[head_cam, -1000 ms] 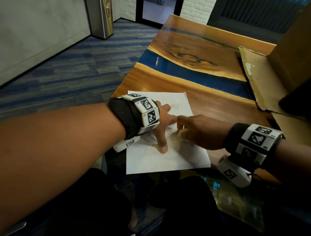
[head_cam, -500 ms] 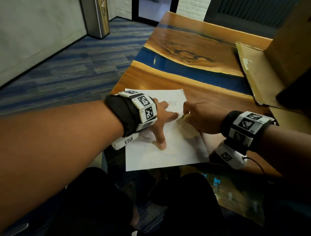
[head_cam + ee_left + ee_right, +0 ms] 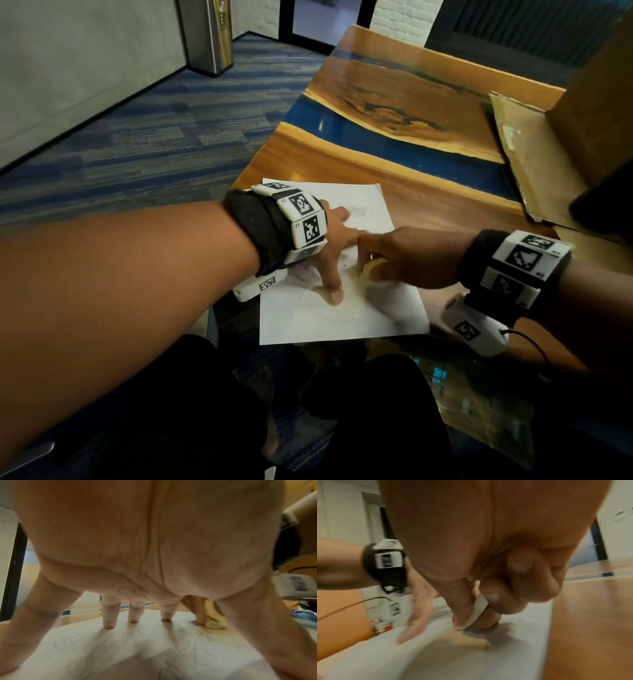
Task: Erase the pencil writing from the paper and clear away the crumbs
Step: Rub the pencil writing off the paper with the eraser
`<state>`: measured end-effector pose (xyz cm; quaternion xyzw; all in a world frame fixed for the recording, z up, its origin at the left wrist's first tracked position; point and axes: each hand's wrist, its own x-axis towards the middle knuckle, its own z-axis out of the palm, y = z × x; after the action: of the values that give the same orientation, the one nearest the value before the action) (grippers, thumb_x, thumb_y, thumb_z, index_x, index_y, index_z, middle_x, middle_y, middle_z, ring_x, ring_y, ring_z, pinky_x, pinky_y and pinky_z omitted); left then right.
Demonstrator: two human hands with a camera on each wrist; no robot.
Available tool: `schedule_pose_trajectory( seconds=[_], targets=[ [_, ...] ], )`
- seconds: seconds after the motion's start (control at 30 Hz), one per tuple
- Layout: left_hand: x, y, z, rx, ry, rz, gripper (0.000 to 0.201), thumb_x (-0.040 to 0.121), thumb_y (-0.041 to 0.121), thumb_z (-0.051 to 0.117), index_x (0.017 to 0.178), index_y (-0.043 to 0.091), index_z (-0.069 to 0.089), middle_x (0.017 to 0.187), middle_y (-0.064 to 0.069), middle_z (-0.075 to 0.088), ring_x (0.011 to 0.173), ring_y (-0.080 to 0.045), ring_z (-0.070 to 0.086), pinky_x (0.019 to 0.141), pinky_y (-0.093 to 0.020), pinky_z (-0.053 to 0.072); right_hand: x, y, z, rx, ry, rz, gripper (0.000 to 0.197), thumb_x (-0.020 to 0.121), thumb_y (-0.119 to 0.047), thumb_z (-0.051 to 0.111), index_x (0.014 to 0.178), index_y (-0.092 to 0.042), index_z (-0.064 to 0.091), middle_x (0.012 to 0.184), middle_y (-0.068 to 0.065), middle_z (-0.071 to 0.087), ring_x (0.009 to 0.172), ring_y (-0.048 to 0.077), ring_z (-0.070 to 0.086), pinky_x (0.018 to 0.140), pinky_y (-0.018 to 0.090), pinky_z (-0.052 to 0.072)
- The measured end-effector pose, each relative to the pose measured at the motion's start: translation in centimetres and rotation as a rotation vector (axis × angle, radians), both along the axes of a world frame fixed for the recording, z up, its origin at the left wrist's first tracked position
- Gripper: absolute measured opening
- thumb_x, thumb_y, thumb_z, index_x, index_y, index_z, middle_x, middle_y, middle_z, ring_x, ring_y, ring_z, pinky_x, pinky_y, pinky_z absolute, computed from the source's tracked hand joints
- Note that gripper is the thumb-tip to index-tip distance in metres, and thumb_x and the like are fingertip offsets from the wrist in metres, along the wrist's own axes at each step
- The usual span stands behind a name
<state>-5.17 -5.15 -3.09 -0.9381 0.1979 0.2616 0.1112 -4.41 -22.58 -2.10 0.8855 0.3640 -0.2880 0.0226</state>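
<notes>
I rub the eraser on the paper.

My right hand [image 3: 407, 257] pinches the eraser [image 3: 476, 613] between thumb and curled fingers, its tip touching the paper [image 3: 329, 322]. My left hand [image 3: 329, 246] presses the paper with straight, spread fingers [image 3: 109, 616], just beside the eraser. Faint writing [image 3: 359, 209] shows on the paper's far part. The paper lies on the table [image 3: 445, 202], at its near edge.

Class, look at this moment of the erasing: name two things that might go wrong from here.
1. The paper overhangs the table edge at its near corner; a hard rub there might crease or tear it.
2. The left hand pins the sheet with spread fingertips only, so the eraser in the right hand may drag and wrinkle it.
</notes>
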Motion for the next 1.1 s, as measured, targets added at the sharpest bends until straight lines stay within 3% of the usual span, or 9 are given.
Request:
schedule_pose_trajectory(
  seconds=[0.13,0.23,0.3,0.47,0.63,0.7,0.8,0.97,1.1],
  targets=[
    [0.1,0.0,-0.1,0.030,-0.013,-0.014,0.134,0.046,0.091,0.070,0.156,0.048,0.006,0.166,-0.009,0.011,0.142,-0.044,0.029,0.109,-0.061,0.037,1.6,-0.3,-0.2,-0.034,-0.287,-0.132,0.017,0.100,-0.035,0.050,0.116,-0.030,0.049,0.084,-0.010,0.058,0.074,0.009,0.053,0.058,0.026,0.039],
    [0.0,0.2,0.0,0.001,0.018,0.015,0.128,0.052,0.086,0.075,0.155,0.050,0.008,0.169,-0.006,0.002,0.147,-0.044,0.019,0.112,-0.062,0.028,-0.3,0.3,0.0,0.019,-0.058,0.022,0.020,0.099,-0.029,0.052,0.119,-0.029,0.049,0.096,-0.013,0.056,0.084,0.007,0.056,0.069,0.023,0.044],
    [0.1,0.1,-0.1,-0.003,0.010,0.010,0.130,0.051,0.086,0.075,0.155,0.052,0.005,0.168,-0.007,0.003,0.146,-0.044,0.021,0.110,-0.062,0.030,-0.6,0.1,0.3,-0.013,0.038,0.064,0.020,0.098,-0.028,0.054,0.118,-0.029,0.052,0.101,-0.010,0.058,0.087,0.008,0.057,0.075,0.025,0.048],
    [0.1,0.0,-0.5,0.034,-0.042,-0.015,0.136,0.047,0.092,0.068,0.157,0.047,0.000,0.166,-0.011,0.011,0.140,-0.044,0.029,0.109,-0.061,0.036,2.6,-1.2,0.2,-0.083,-0.310,-0.160,0.017,0.095,-0.040,0.053,0.111,-0.034,0.052,0.092,-0.005,0.060,0.081,0.015,0.053,0.072,0.035,0.047],
    [0.4,0.0,-0.4,0.016,-0.019,-0.023,0.133,0.037,0.095,0.067,0.151,0.050,0.015,0.158,-0.009,0.022,0.135,-0.042,0.032,0.102,-0.063,0.040,0.3,-0.5,0.1,-0.025,-0.026,0.002,0.017,0.097,-0.027,0.054,0.113,-0.031,0.048,0.094,-0.006,0.057,0.081,0.014,0.054,0.065,0.029,0.044],
    [0.4,0.0,-0.3,0.026,-0.025,-0.034,0.133,0.038,0.095,0.066,0.152,0.048,0.016,0.156,-0.010,0.025,0.133,-0.042,0.034,0.102,-0.062,0.041,1.0,-0.1,0.2,-0.006,-0.122,-0.063,0.016,0.098,-0.030,0.054,0.113,-0.031,0.049,0.096,-0.003,0.060,0.082,0.017,0.055,0.065,0.030,0.044],
    [0.3,0.3,-0.8,0.031,-0.054,-0.045,0.135,0.047,0.093,0.067,0.157,0.041,0.008,0.163,-0.012,0.016,0.138,-0.044,0.031,0.107,-0.060,0.037,1.5,0.1,0.1,-0.004,-0.306,-0.213,0.015,0.099,-0.036,0.052,0.112,-0.029,0.049,0.092,-0.003,0.060,0.077,0.013,0.052,0.058,0.027,0.038],
    [0.1,0.6,-0.9,0.003,-0.036,-0.034,0.132,0.054,0.089,0.069,0.160,0.036,0.008,0.169,-0.008,0.002,0.146,-0.042,0.021,0.114,-0.058,0.030,-0.1,0.8,-0.2,0.058,0.000,-0.066,0.013,0.098,-0.030,0.054,0.110,-0.031,0.049,0.096,-0.006,0.061,0.080,0.009,0.058,0.069,0.028,0.051],
    [0.2,0.6,-1.1,0.015,-0.047,-0.049,0.135,0.054,0.090,0.067,0.160,0.034,0.005,0.168,-0.010,0.003,0.146,-0.043,0.021,0.114,-0.060,0.030,0.9,0.6,-0.2,0.029,-0.280,-0.172,0.016,0.099,-0.033,0.052,0.113,-0.026,0.050,0.085,-0.007,0.058,0.075,0.011,0.053,0.059,0.026,0.040]
  ],
)
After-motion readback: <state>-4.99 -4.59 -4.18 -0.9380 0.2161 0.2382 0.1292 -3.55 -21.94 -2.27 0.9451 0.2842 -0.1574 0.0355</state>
